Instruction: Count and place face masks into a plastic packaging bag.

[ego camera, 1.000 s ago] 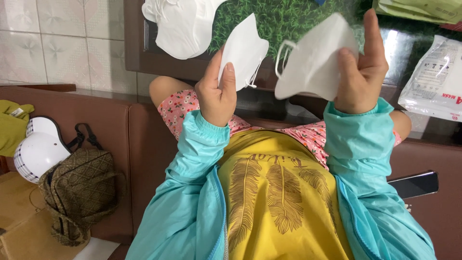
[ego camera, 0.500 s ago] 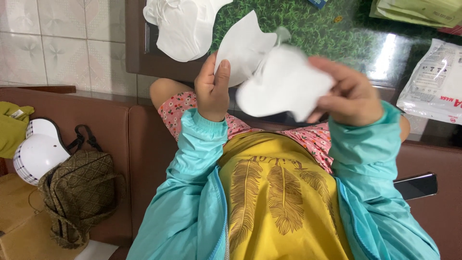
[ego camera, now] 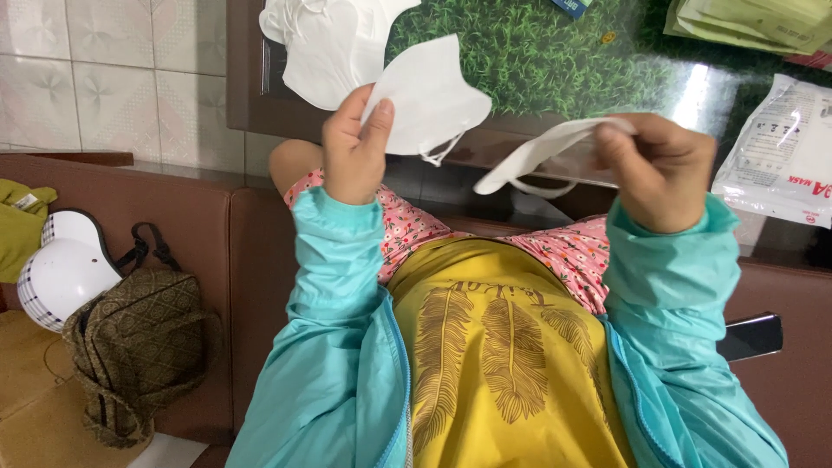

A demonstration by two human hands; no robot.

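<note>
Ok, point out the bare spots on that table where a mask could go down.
Free: the green top between the mask pile and the packets, and the glossy strip before the sealed pack. Crowded: both upper corners. The left hand and right hand each hold a mask.

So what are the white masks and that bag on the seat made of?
The mask in the left hand and the one in the right hand look like soft, matte white non-woven fabric: thin and bendy, with thin ear loops. The olive bag looks like quilted cloth with a stitched diamond pattern.
</note>
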